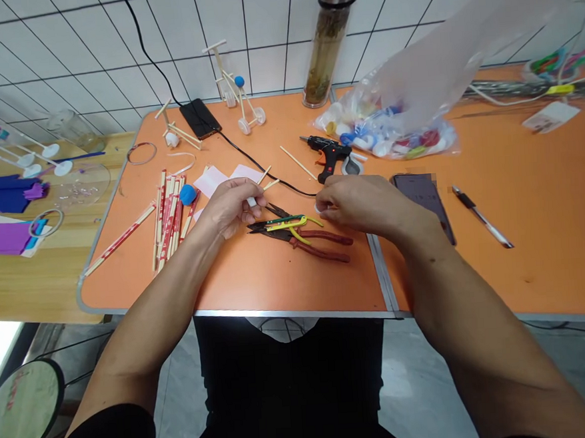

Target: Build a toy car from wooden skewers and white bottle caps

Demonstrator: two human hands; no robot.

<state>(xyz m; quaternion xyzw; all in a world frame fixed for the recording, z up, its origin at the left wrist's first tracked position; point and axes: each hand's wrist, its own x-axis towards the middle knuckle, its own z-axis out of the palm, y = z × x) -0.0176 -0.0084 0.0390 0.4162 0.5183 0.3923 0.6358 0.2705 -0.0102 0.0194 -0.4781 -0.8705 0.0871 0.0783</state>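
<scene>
My left hand [234, 203] is closed in a pinch on a small assembly of pale wooden sticks [271, 184] with a white piece [252, 202] at its lower end. To its right, my right hand [354, 201] has its fingers curled down at the table, a bit of something small and white [318, 208] showing at the fingertips; most of it is hidden. Between and below the hands lie red-handled pliers [319, 244] and green-and-yellow scissors [293, 223], overlapping. A black glue gun [326, 153] rests just beyond my right hand.
Paper-wrapped chopsticks [169, 217] and a blue ball [188, 194] lie left. A stick model [233, 86], black power bank [200, 119] with cable and tea bottle [327, 43] stand behind. A bag of caps [391, 129], a phone [424, 203] and a pen [483, 218] are right.
</scene>
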